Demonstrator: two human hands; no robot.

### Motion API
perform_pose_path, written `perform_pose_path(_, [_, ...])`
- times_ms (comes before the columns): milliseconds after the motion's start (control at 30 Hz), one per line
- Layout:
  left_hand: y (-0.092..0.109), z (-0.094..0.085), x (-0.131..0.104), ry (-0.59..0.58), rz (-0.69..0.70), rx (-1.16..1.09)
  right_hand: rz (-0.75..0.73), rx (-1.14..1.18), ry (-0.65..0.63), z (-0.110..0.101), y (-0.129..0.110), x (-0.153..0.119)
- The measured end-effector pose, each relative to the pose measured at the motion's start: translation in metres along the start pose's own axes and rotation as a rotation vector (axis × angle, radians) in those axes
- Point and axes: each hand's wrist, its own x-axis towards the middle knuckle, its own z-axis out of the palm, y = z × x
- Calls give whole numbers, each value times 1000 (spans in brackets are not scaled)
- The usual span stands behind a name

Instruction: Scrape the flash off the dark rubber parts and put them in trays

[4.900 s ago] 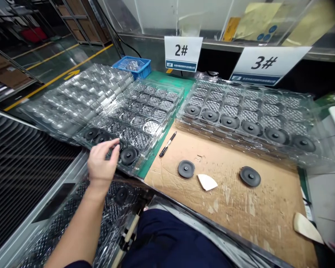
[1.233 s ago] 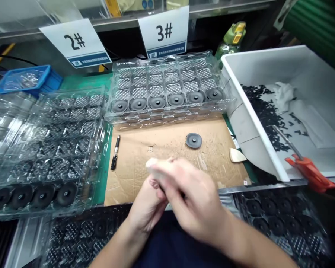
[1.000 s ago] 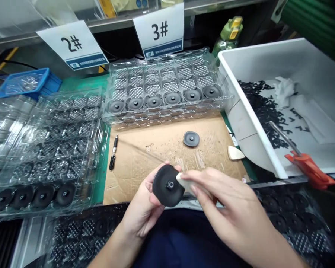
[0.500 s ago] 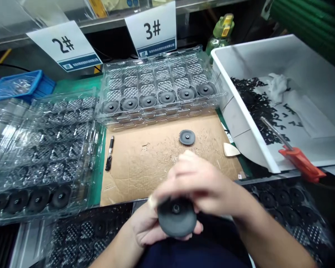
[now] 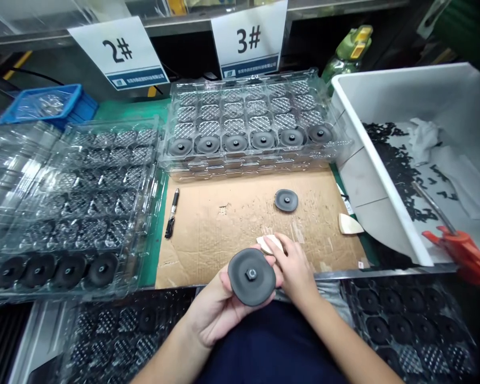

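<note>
My left hand (image 5: pixel 218 306) is closed around a black rounded disc (image 5: pixel 250 290) with a metal nut at its centre, its dished face turned up towards me. A pale cream, flat piece (image 5: pixel 270 244) is pinched in the fingers of my right hand (image 5: pixel 296 266), just beyond the disc and low over the cardboard sheet (image 5: pixel 212 234). Farther out on that cardboard lies another black disc (image 5: pixel 287 200) of the same kind. A second cream piece (image 5: pixel 350 224), with a pointed end, rests near the cardboard's right edge.
Clear plastic trays (image 5: pixel 256 160) stand behind the cardboard, with black discs in the front row. More trays (image 5: pixel 140 213) are at left. A pen (image 5: pixel 172 213) lies on the cardboard. At right, a white bin (image 5: pixel 384 186) holds small black scraps; an orange-handled tool (image 5: pixel 464 253) leans over its rim.
My right hand has come off the disc and moved away to the right, with the cream piece showing in its fingers. The disc in my left hand now shows uncovered. The view has shifted left.
</note>
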Motion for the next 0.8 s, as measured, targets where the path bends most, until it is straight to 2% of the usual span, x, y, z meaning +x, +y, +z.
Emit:
perform_pose_path(133, [4,-3,-2,50,93,27,-25,60,29,-11,-7,24])
perform_pose_path(233, [7,-8,-4,83,177,29,-40,132,33,-11,-23,25])
perform_pose_path(400, [12,-17,-9,145,300,34,-144,238,-125,-6,-41,14])
perform_pose_path(467, [13,-16,-9,166,331,64,-115,249,-113,-18,-51,19])
perform_pose_path(567, [12,-10,-7,188,398,126,-76,263,58,-51,-82,29])
perform_pose_path(600, [11,-7,-7,198,402,148,-139,278,124,-61,-95,30])
perform_pose_path(633, [10,-5,-7,210,391,168,-243,275,136,-69,-108,31])
perform_pose_path(700, [9,0,-7,231,368,209,-369,275,60,-78,-127,29])
perform_pose_path(800, [9,6,-7,243,418,259,-419,281,-106,-79,-137,30])
